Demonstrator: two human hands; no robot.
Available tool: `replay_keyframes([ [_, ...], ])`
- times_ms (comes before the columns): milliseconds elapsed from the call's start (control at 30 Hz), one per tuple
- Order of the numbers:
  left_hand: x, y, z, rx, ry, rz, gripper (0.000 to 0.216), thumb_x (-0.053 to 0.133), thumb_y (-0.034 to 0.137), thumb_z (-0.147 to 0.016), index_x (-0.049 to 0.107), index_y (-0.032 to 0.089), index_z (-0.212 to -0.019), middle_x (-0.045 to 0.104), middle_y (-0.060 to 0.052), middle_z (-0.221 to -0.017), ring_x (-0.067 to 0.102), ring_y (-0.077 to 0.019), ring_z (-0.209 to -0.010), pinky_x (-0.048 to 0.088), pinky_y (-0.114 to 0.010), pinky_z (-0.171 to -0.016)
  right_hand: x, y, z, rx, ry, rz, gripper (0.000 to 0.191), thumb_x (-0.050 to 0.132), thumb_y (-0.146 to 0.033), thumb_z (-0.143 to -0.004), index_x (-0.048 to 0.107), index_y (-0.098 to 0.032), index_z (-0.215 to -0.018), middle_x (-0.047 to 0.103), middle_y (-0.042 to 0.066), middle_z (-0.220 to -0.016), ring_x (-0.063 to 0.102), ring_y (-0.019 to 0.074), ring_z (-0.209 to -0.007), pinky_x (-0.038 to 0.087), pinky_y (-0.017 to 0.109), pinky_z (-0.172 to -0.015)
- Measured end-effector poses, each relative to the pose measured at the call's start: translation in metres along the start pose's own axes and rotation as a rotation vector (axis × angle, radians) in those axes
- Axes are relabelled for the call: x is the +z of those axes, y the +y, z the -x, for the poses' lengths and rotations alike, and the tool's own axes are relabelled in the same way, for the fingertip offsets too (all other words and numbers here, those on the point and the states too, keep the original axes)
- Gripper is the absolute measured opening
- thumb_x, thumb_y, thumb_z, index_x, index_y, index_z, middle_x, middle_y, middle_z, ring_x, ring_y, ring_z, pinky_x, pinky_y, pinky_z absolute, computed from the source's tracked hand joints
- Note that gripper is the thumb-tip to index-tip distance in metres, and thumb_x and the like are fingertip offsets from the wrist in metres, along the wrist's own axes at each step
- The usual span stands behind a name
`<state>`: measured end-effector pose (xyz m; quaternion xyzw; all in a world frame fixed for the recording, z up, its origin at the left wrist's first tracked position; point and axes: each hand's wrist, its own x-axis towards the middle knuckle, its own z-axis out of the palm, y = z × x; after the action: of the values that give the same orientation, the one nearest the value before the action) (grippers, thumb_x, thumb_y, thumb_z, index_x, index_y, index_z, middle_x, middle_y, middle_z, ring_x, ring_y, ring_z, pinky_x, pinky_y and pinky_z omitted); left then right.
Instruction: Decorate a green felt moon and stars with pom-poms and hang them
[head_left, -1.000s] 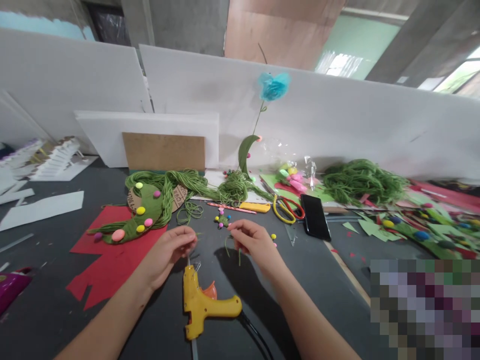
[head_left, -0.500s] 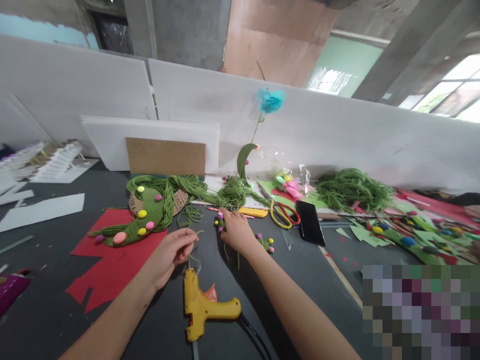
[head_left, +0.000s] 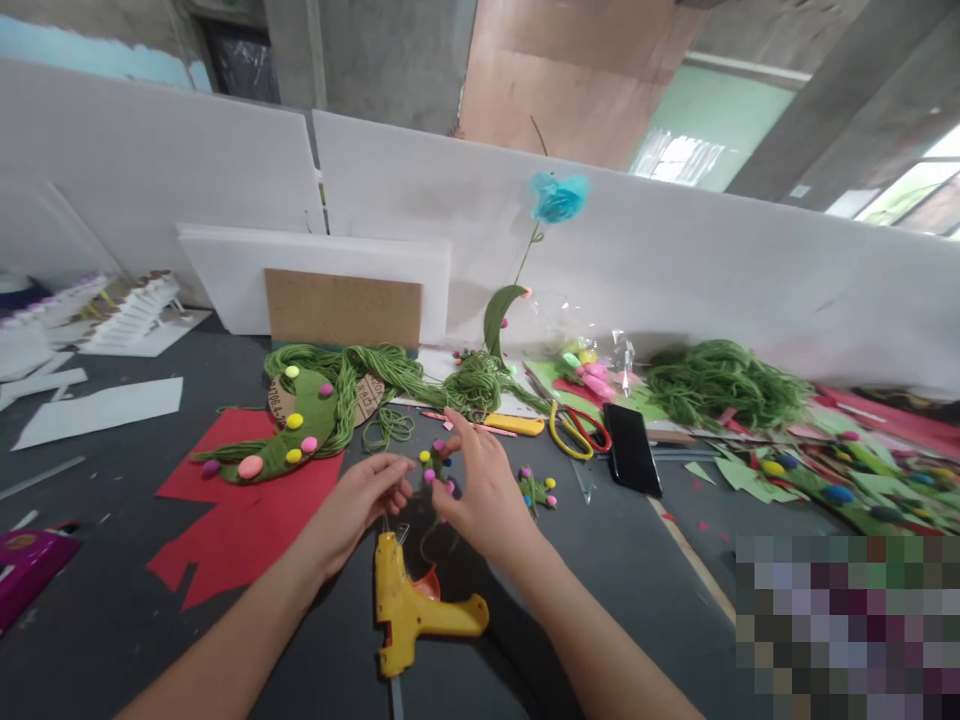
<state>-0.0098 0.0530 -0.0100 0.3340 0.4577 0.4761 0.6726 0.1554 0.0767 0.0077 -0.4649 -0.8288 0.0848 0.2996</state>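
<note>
My left hand is closed, its fingertips pinched together just above the nozzle of a yellow hot glue gun. Whatever lies in that pinch is too small to make out. To its right, my right hand has a small green piece with pom-poms at its thumb, and appears to grip it. The index finger points up, away from the piece. Thin strands trail below it. A similar green pom-pom piece lies on the table right of that hand.
Red paper and a pom-pom-covered green leaf shape lie left. Beyond my hands are green yarn, a yellow cutter, scissors and a black phone. A blue paper flower stands behind.
My right hand has drawn back slightly with the small pom-pom piece, which has turned and come nearer to me. Its index finger has lifted. The green strand by my left hand is less visible.
</note>
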Motion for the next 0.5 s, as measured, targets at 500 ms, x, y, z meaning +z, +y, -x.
replay_keyframes([
  [500, -0.005, -0.017, -0.013, 0.113, 0.157, -0.198, 0.025, 0.065, 0.020, -0.061, 0.061, 0.015, -0.086, 0.058, 0.004, -0.067, 0.049, -0.0095, -0.059, 0.038, -0.022, -0.059, -0.004, 0.009, 0.009, 0.221, -0.233, -0.445, 0.054, 0.051, -0.013, -0.072, 0.044, -0.018, -0.125, 0.063, 0.007, -0.113, 0.055, 0.0197, -0.107, 0.038, 0.039, -0.097],
])
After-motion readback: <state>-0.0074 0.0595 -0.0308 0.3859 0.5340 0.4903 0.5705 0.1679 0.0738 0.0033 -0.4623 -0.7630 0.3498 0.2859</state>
